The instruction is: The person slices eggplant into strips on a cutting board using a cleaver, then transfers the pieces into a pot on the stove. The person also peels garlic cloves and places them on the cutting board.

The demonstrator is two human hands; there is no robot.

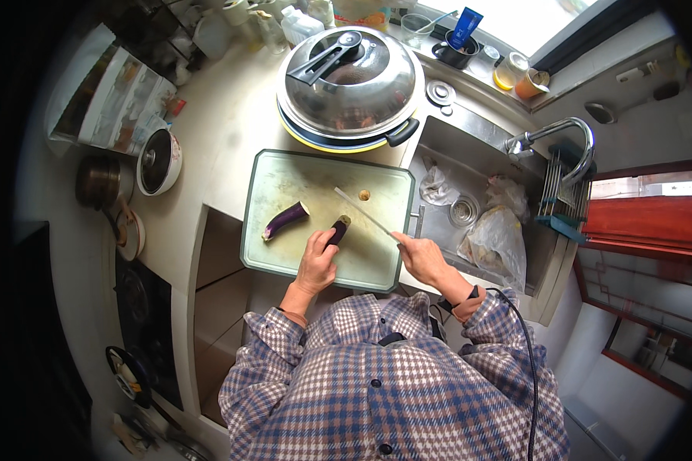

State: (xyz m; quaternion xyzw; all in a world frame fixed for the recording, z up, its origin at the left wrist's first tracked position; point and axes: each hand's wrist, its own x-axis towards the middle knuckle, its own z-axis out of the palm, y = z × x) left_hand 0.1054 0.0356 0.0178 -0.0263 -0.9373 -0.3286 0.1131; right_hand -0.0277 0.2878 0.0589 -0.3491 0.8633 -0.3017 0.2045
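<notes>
My left hand (317, 259) grips a piece of purple eggplant (338, 229) on a pale green cutting board (288, 253). The end of that piece that points away from me looks brownish. In my right hand (428, 258) is a knife (366, 212), its blade seen nearly edge-on and slanting over the board to the upper left. The blade lies just beyond and to the right of the held piece, apart from it. Left of my left hand rests another eggplant piece (286, 220), its cut white face turned up and right. A small round brownish slice (364, 195) lies beyond the blade.
A large lidded wok (352, 92) stands behind the board. To the right is a steel sink (438, 132) with plastic bags (496, 236) and a faucet (582, 138). A lidded bowl (160, 161) and a stove (144, 322) are at left. A cable (525, 340) hangs along my right sleeve.
</notes>
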